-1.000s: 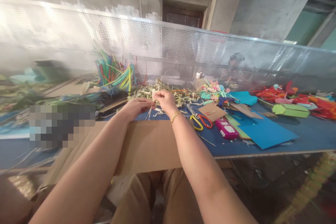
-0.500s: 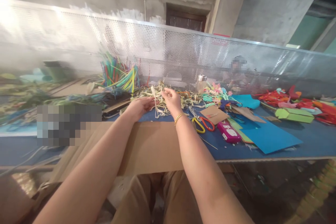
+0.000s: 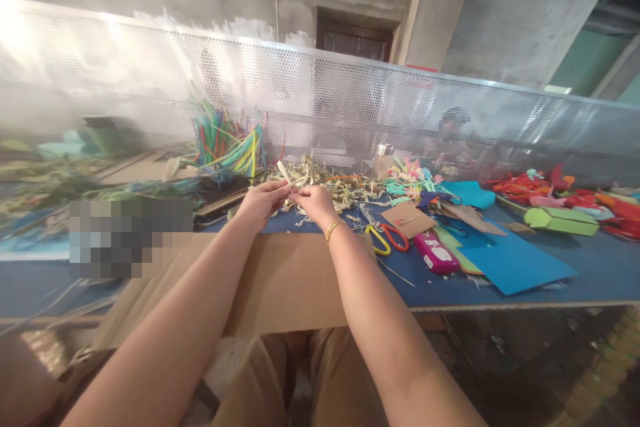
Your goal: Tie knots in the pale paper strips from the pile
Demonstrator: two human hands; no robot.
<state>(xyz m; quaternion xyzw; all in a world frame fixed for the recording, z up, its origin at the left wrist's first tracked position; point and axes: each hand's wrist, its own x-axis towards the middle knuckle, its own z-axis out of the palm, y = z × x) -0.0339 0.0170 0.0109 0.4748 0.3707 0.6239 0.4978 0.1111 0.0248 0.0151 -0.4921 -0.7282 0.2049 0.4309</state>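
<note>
A pale cream strip (image 3: pixel 283 171), like folded paper or dried leaf, stands up between my two hands. Its lower part is hidden by my fingers. My left hand (image 3: pixel 264 205) pinches it from the left with closed fingers. From the other side, my right hand (image 3: pixel 316 204), with a gold bracelet at the wrist, presses its fingertips together at the strip's base. Just beyond and beneath both hands spreads a tangled heap of pale green and cream strips (image 3: pixel 345 195). Below my wrists a brown cardboard sheet (image 3: pixel 295 280) hangs over the table's front edge toward my lap.
Scissors with yellow and red handles (image 3: pixel 381 240) and a purple box (image 3: pixel 436 252) lie to the right, beside blue sheets (image 3: pixel 515 257). Coloured pipe cleaners (image 3: pixel 227 140) and a clear bottle (image 3: pixel 384 160) stand behind. At left, another person's area is pixelated. A perforated metal screen (image 3: pixel 340 93) borders the back.
My right hand has come down and left to meet my left hand. The pale strip has moved left and down with them, and its dangling ends no longer show.
</note>
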